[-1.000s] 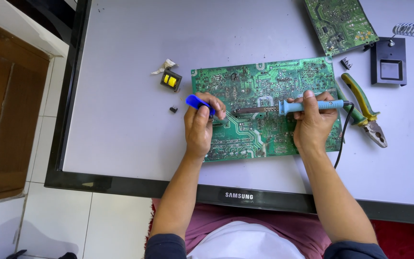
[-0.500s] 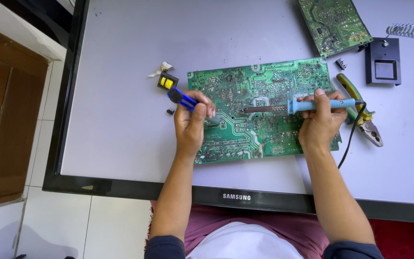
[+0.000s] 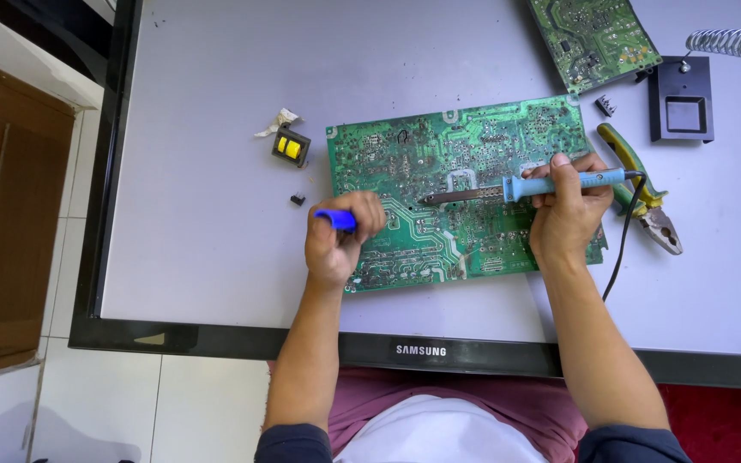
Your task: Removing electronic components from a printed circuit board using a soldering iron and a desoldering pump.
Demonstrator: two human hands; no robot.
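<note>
A large green circuit board lies flat in the middle of the grey tabletop. The right hand has its grip closed around a blue-handled soldering iron, whose tip rests on the board. The left hand, at the board's left edge, is clenched on a blue tool. Pliers lie just right of the board, beside a black iron stand; a small yellow part sits to the left.

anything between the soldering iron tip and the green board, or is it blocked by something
Nothing visible blocks it. The soldering iron in the right hand lies over bare green board; the left hand sits well off to the side.
</note>
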